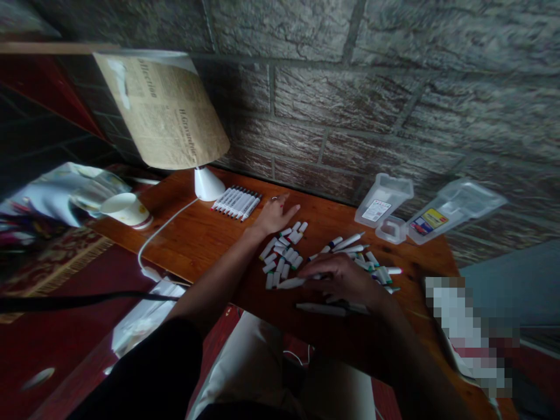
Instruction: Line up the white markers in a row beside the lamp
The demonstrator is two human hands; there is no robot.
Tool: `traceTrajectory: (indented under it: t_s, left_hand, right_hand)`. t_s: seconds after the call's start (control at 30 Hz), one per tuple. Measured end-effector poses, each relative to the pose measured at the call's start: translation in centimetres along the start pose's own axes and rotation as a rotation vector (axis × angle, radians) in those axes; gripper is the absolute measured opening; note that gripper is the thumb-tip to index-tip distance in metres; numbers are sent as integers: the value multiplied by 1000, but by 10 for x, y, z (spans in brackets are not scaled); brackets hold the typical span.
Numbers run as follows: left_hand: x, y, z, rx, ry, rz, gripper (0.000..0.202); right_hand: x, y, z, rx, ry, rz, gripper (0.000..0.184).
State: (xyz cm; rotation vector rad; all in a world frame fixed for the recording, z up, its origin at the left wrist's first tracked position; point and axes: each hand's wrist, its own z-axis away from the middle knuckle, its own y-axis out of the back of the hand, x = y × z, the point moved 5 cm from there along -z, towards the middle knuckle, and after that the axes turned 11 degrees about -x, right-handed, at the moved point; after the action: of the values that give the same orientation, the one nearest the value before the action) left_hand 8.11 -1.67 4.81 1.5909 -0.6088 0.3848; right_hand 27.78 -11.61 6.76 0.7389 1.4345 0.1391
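Note:
My left hand (275,213) lies flat on the wooden table (205,233), fingers stretched out, just beyond a heap of loose white marker caps (282,255). My right hand (343,279) is curled over a white marker (292,283) whose end sticks out to the left; it rests among several scattered markers (350,242). Another marker (321,309) lies on the table just in front of that hand. A neat row of capped markers (236,203) lies beyond the left hand near the lamp.
A lamp with a newspaper-print shade (168,111) and white base (208,184) stands at the back, its cord (160,230) trailing left. A cup (126,210) sits at the left edge. Two clear plastic cases (384,201) (455,209) lie by the brick wall (371,87).

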Motion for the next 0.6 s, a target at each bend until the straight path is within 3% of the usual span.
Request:
traceTrajectory:
  t_s: [0.1,0.23,0.33,0.6]
  left_hand:
    - [5,-2,-2,-86,-77,225,37]
    - [22,-17,6,-476,-109,600,45]
    - [39,-22,18,-726,-151,768,44]
    - [45,-24,26,-910,-225,1016,40]
  right_hand:
    - [-2,20,9,258,1,-43,23]
    - [-10,37,17,524,90,193,29]
    - [-12,36,16,562,159,405,32]
    - [-1,25,13,577,86,625,32]
